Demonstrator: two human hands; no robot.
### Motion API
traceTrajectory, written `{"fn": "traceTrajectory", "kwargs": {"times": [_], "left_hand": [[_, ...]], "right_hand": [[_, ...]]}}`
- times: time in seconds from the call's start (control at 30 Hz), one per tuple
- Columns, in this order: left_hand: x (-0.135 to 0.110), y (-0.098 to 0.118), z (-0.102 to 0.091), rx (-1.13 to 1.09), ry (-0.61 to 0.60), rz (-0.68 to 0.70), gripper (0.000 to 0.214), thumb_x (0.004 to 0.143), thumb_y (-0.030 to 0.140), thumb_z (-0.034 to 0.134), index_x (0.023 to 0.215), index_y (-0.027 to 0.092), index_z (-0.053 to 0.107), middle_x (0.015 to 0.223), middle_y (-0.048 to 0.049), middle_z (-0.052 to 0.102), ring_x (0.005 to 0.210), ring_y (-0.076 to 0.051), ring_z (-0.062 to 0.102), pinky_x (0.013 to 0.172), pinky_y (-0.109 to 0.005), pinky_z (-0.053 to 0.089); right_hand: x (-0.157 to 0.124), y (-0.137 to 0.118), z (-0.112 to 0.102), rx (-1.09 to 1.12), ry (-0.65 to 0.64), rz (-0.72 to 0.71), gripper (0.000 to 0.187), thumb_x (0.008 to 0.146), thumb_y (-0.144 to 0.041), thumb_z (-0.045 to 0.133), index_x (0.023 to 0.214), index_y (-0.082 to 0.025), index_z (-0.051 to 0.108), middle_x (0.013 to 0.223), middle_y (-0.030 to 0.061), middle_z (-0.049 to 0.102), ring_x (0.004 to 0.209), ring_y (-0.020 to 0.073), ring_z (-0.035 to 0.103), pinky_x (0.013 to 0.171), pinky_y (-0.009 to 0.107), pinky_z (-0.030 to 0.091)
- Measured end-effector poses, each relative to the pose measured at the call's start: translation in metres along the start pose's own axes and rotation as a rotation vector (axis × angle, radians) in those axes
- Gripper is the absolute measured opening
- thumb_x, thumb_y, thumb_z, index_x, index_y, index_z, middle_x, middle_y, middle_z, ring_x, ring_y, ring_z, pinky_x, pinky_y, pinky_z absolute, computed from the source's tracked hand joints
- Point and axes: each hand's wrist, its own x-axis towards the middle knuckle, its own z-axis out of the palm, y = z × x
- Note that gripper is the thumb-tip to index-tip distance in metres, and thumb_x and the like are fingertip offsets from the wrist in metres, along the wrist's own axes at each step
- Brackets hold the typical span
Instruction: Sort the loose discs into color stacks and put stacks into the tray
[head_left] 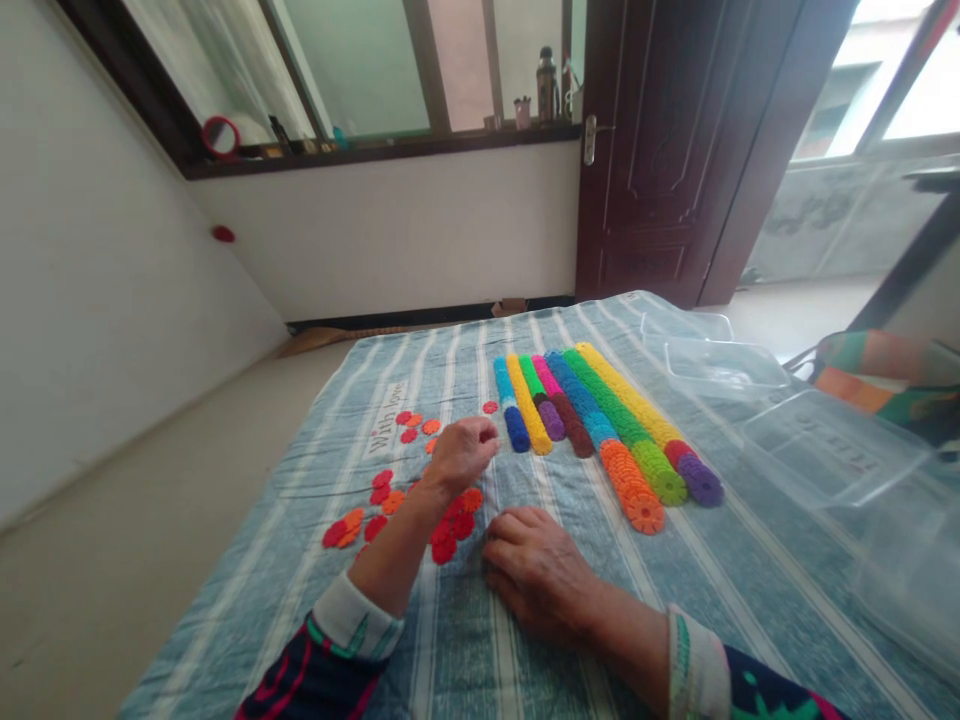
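Observation:
My left hand (pixel 461 455) hangs curled over the striped blue cloth (pixel 457 640), between a scatter of red and orange flower-shaped plastic discs (pixel 381 480) and the coloured rows. Its fingers hide whatever may lie inside them. A lone red disc (pixel 490 407) lies just beyond its fingertips. My right hand (pixel 536 570) rests palm down on the cloth, fingers slightly apart, holding nothing, with red discs (pixel 450 535) close to its left. Several long rows of stacked discs (pixel 592 420) lie side by side, in blue, yellow, green, pink, purple and orange.
Clear plastic storage boxes (pixel 829 450) and their lids (pixel 724 368) lie on the cloth's right side. A dark wooden door (pixel 675 150) stands behind the far edge. A multicoloured cloth (pixel 877 375) lies at right, and a broom (pixel 330 340) lies along the wall.

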Motion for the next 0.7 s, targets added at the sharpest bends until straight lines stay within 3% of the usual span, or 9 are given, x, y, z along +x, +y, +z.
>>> {"fn": "traceTrajectory", "kwargs": {"times": [0.1,0.23,0.37,0.5,0.7], "left_hand": [[-0.022,-0.016,-0.025,-0.001,-0.078,0.01,0.015,0.074,0.024,0.053,0.064,0.019,0.063,0.062,0.0014,0.059,0.063,-0.015,0.054,0.062,-0.026,0.038],[-0.059,-0.036,-0.056,0.02,-0.295,-0.06,0.016,0.071,0.026,0.054,0.057,0.019,0.057,0.057,0.0026,0.054,0.059,-0.014,0.05,0.059,-0.025,0.036],[-0.092,-0.043,-0.072,0.068,-0.51,-0.166,0.01,0.067,0.026,0.058,0.06,0.019,0.06,0.059,0.0024,0.057,0.06,-0.015,0.052,0.057,-0.025,0.034],[-0.109,-0.04,-0.073,0.151,-0.529,-0.188,0.003,0.062,0.021,0.06,0.064,0.02,0.062,0.068,0.0018,0.063,0.068,-0.017,0.056,0.06,-0.026,0.034],[-0.113,-0.041,-0.068,0.153,-0.509,-0.191,0.003,0.062,0.019,0.059,0.065,0.02,0.057,0.07,0.0021,0.062,0.072,-0.018,0.057,0.061,-0.026,0.034]], "right_hand": [[-0.001,0.0,-0.001,0.021,-0.012,0.009,0.009,0.091,-0.02,0.058,0.082,-0.019,0.059,0.09,0.004,0.061,0.088,0.0203,0.053,0.082,0.036,0.044],[-0.003,-0.001,-0.003,0.051,-0.026,0.027,0.008,0.091,-0.018,0.059,0.083,-0.018,0.059,0.094,0.0052,0.062,0.09,0.0204,0.053,0.084,0.037,0.043],[-0.005,-0.001,-0.003,0.073,-0.02,0.016,0.007,0.09,-0.015,0.058,0.084,-0.018,0.059,0.095,0.0056,0.062,0.091,0.0205,0.053,0.086,0.037,0.043],[-0.007,0.0,-0.001,0.082,0.006,0.006,0.007,0.09,-0.014,0.057,0.085,-0.018,0.059,0.097,0.0061,0.062,0.093,0.0212,0.053,0.087,0.038,0.043],[-0.009,0.0,-0.001,0.094,0.022,0.006,0.008,0.089,-0.013,0.057,0.085,-0.019,0.06,0.098,0.0059,0.063,0.094,0.0213,0.053,0.087,0.038,0.043]]}}
